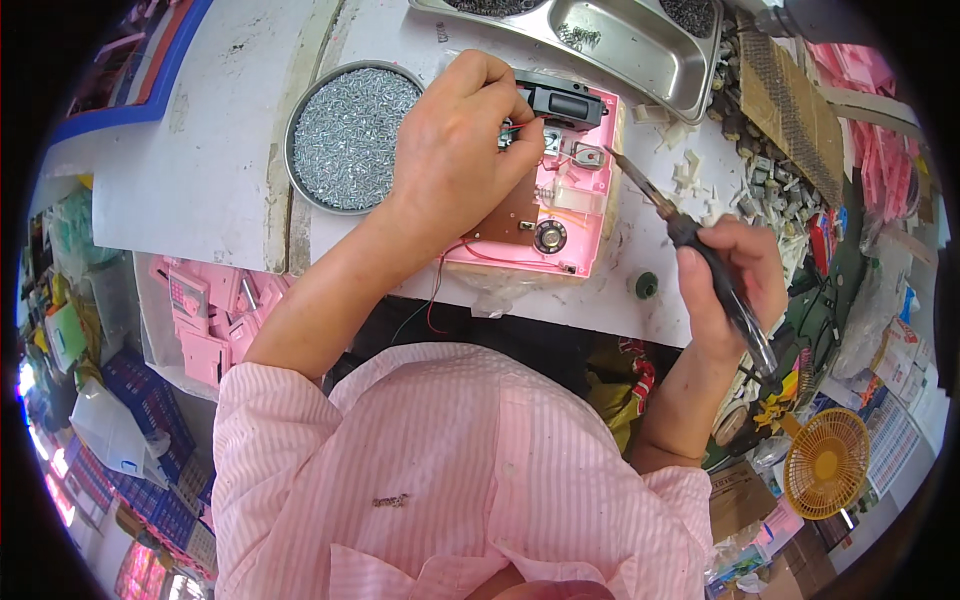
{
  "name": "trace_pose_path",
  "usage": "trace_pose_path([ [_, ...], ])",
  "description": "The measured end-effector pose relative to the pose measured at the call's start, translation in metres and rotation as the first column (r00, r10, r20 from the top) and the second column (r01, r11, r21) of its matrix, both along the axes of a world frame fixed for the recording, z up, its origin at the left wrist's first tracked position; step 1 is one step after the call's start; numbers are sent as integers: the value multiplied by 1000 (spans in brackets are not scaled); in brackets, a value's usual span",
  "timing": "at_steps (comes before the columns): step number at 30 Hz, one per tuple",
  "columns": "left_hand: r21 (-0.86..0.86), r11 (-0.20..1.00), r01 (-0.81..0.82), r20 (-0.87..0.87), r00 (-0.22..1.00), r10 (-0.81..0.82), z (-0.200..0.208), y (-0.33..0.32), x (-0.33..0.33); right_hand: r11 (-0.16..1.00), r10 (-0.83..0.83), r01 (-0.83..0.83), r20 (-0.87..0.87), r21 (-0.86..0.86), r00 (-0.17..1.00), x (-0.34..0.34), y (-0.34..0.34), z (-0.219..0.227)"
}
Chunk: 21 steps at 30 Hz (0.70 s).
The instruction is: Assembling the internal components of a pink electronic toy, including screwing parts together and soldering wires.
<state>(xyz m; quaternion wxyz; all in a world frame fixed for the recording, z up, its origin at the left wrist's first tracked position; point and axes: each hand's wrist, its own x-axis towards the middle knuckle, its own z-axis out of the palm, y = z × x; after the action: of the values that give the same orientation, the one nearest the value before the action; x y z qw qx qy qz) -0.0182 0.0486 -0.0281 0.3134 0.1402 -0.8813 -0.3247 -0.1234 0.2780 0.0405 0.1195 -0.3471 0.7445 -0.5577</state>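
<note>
My left hand (455, 150) is over a pink plastic casing (605, 185), its thumb and fingers pinched together around thin red and green wires (512, 127). In the casing are a brown circuit board (510, 212), a round black speaker (550, 236), a small motor (587, 155) and a black part with a roller-shaped piece (562, 105). My left palm and fingers partly cover the board. My right hand (738, 280) grips a soldering iron (690, 236) by its black handle. The iron's tip points toward the casing's right side, close to the motor.
A round metal tin (290, 150) full of small silvery screws stands left of the casing. Behind lies a steel compartment tray (690, 105) with screws and springs. Small motors and white plastic bits (688, 170) litter the right, near a green spool-like piece (646, 286). A bin of pink parts (205, 355) sits lower left.
</note>
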Motion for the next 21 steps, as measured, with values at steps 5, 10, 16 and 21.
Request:
trace_pose_path([
  [5,10,1000,-9,-16,1000,9,1,1,-1,999,-29,29,12,-42,1000,-3,22,-9],
  [10,-6,1000,-10,-16,1000,10,1,1,-1,997,-67,68,33,-26,997,-2,25,-11],
  [16,-77,996,-45,-86,996,38,15,1,3,994,-76,72,-45,-84,996,-8,34,-12],
  [21,-150,888,434,265,883,-387,58,20,20,977,-168,152,-99,-150,981,-12,57,-4],
])
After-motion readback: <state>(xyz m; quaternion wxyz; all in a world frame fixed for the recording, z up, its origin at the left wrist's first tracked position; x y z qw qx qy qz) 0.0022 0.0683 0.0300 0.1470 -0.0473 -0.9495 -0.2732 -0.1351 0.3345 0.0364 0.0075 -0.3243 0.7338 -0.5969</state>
